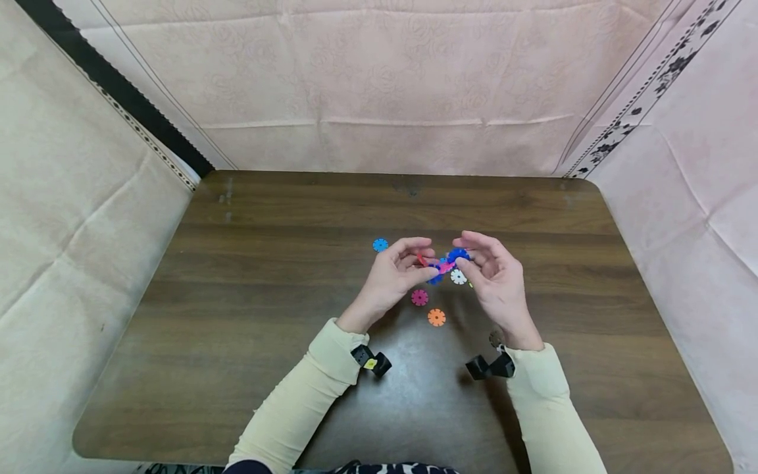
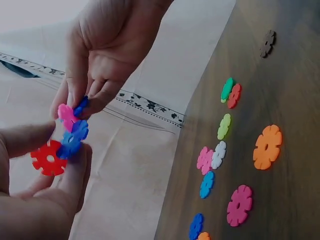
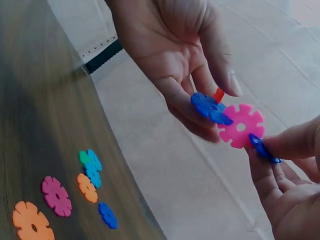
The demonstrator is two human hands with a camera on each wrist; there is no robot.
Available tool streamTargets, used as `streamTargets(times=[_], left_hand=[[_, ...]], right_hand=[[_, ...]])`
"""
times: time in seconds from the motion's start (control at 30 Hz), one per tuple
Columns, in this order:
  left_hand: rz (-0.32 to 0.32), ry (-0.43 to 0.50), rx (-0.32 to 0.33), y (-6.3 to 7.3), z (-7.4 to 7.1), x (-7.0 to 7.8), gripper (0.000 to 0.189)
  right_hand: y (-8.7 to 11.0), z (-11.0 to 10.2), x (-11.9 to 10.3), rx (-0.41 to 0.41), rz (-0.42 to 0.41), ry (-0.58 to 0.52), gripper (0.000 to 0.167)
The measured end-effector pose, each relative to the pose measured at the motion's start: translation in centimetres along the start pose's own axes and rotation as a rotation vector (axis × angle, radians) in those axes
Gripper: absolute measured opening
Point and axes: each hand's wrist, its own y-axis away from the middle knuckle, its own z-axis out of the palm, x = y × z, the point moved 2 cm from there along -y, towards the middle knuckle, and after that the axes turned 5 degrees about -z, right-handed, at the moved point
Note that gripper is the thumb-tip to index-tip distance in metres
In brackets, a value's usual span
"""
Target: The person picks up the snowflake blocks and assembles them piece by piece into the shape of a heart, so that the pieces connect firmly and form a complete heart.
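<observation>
Discs linked into a chain [image 1: 444, 268] sit just right of centre in my head view, between the person's two hands. I see the left hand [image 1: 391, 273] clamped on the end where a red disc [image 2: 40, 159] meets a blue disc [image 2: 73, 138]; fingers overlap there, so I can't tell which takes the pinch. A pink disc [image 3: 254, 120] comes next, at the right of my right wrist view, and the right hand [image 1: 500, 283] pinches the end blue disc [image 3: 265, 150], partly covering it. From that wrist the red disc is only a sliver behind the left fingers. On the tabletop [image 1: 266, 296], near the middle of my head view, a crimson disc [image 1: 414, 297] and an orange disc [image 1: 431, 317] show whole, while a yellow-green disc [image 2: 227, 121] is mostly hidden by the right hand. Low in my left wrist view, another orange disc [image 2: 203, 236] is cut off by the frame
</observation>
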Motion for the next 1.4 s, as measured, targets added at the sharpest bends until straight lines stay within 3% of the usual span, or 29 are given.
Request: streamTargets(times=[0.17, 0.27, 0.4, 0.47, 0.53, 0.67, 0.8, 0.9, 1.03, 1.4], left_hand=[[-0.081, -0.003, -0.091, 0.1, 0.4, -0.4, 0.054], [-0.111, 0.070, -0.129, 0.1, 0.6, -0.7, 0.050], [-0.105, 0.213, -0.139, -0.1, 0.6, -0.8, 0.037], [-0.100, 0.281, -0.130, -0.1, 0.6, -0.7, 0.033], [-0.104, 0.353, -0.121, -0.1, 0.5, -0.6, 0.032], [-0.113, 0.435, -0.113, -0.2, 0.2, -0.4, 0.037], [-0.125, 0.426, -0.094, -0.1, 0.0, -0.5, 0.041], [-0.134, 0.431, -0.096, -0.1, -0.1, -0.4, 0.043], [-0.137, 0.428, -0.110, -0.1, -0.2, -0.3, 0.043], [-0.123, 0.470, -0.087, -0.2, -0.4, -0.1, 0.038]], right_hand=[[-0.1, 0.1, 0.0, 0.070, -0.013, -0.019, 0.039], [-0.1, 0.2, 0.1, 0.064, -0.019, -0.051, 0.035], [-0.1, 0.0, 0.2, 0.067, -0.009, -0.017, 0.028], [-0.3, -0.3, -0.4, 0.085, 0.030, 0.096, 0.027], [-0.4, -1.5, 0.0, 0.072, 0.102, 0.296, 0.029], [0.0, -4.8, 2.1, -0.107, 0.348, 0.771, 0.045], [0.9, -7.1, 4.6, -0.272, 0.533, 0.972, 0.059], [1.4, -7.8, 5.7, -0.314, 0.591, 1.004, 0.059], [1.6, -8.2, 6.4, -0.326, 0.600, 0.994, 0.054], [2.2, -8.0, 5.8, -0.342, 0.620, 0.990, 0.045]])
